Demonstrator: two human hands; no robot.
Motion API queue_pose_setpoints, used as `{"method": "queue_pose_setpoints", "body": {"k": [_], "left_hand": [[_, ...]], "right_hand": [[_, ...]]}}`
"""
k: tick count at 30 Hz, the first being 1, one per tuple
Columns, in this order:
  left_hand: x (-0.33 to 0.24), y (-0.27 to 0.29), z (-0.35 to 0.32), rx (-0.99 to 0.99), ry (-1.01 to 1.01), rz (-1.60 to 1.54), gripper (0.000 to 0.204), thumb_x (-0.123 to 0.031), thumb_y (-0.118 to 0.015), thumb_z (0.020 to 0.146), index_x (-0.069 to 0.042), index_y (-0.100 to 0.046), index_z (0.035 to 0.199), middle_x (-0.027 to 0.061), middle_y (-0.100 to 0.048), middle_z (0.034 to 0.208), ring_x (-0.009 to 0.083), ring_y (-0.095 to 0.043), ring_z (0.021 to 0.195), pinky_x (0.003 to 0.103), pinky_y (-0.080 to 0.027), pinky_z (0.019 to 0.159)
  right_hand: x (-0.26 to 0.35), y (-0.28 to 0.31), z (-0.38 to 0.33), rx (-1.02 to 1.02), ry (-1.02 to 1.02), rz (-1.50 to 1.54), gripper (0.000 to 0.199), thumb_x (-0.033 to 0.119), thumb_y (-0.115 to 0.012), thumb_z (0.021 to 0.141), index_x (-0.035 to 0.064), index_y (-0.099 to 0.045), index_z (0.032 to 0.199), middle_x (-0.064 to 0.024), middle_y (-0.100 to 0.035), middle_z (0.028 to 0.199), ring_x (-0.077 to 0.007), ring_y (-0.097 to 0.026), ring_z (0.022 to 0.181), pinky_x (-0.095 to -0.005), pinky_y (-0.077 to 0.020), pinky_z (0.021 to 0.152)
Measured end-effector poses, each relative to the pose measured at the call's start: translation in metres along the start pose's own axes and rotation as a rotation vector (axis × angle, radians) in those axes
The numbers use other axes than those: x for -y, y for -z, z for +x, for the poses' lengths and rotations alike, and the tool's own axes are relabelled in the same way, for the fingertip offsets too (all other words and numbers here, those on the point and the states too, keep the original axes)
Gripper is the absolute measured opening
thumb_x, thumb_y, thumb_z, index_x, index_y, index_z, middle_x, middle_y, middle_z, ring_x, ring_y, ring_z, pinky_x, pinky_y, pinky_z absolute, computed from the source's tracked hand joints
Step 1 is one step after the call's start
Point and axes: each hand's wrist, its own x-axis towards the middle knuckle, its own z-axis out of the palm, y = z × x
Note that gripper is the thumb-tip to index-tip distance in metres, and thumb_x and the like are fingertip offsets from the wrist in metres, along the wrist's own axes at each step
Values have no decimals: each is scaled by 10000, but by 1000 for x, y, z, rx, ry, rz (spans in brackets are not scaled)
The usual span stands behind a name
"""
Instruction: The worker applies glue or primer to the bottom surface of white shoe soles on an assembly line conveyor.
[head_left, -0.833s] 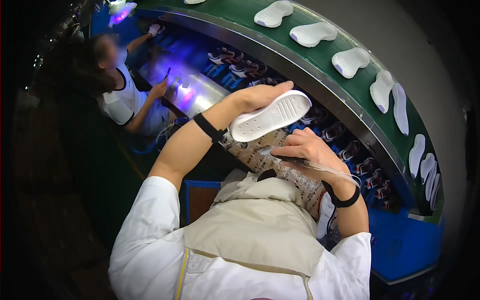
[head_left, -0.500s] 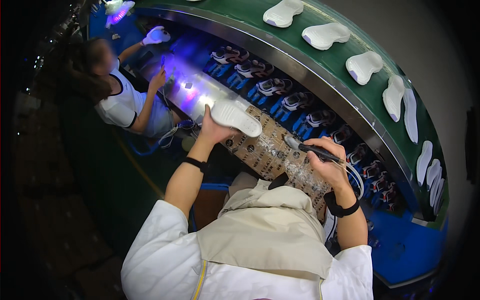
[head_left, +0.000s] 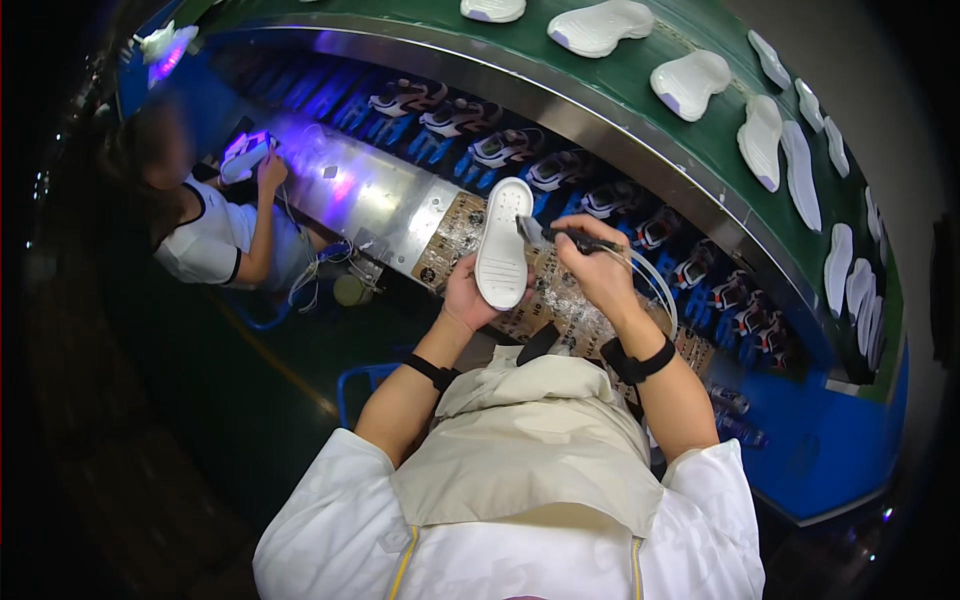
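A white shoe sole (head_left: 501,258) stands nearly upright over the bench, its hollow, ridged face toward me. My left hand (head_left: 466,295) is closed round its lower left edge. In my right hand (head_left: 602,270) is a black-handled brush (head_left: 560,236) with a pale tube trailing from its back end. The brush's grey bristles meet or nearly meet the inner face near the right rim; whether they touch, I cannot tell. Below the sole lies a benchtop covered with brown printed paper and clear tape (head_left: 575,315).
Beyond the bench, shoe uppers (head_left: 505,147) line a low row. White soles (head_left: 690,85) rest on the green conveyor (head_left: 540,65) behind a metal rail (head_left: 600,115). On the left a co-worker (head_left: 215,235) holds a shoe under violet light. Bottles (head_left: 730,400) lie at right.
The sole has turned from lying slantwise to nearly upright and come nearer the middle. My right hand has brought the brush left to it. Soles on the conveyor appear shifted.
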Motion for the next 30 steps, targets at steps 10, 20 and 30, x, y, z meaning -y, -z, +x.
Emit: {"method": "queue_pose_setpoints", "body": {"k": [10, 20, 30], "left_hand": [[30, -85, 0, 30, -230, 181, 631, -376, -375, 1000, -7, -464, 1504, 194, -584, 1448, 357, -622, 1275, 523, -471, 1131], [44, -146, -11, 136, -254, 170, 784, -630, -147, 1066, -52, -492, 1467, 184, -658, 1294, 355, -657, 1184, 527, -558, 1004], [30, -144, -20, 18, -319, 261, 611, -549, -350, 1039, -136, -545, 1445, 95, -643, 1364, 254, -658, 1217, 423, -539, 1057]], "right_hand": [[27, 10, -23, 99, 529, -319, 214, 95, -774, 840, 51, -747, 1048, -114, -720, 875, -280, -641, 779, -389, -463, 737], [75, 44, -17, -81, 676, -272, 242, 34, -767, 802, 51, -761, 1043, -86, -679, 759, -252, -627, 706, -366, -470, 711], [61, 10, 6, 64, 811, -54, 326, 16, -790, 825, 29, -757, 1148, -98, -696, 876, -262, -603, 776, -365, -474, 743]]}}
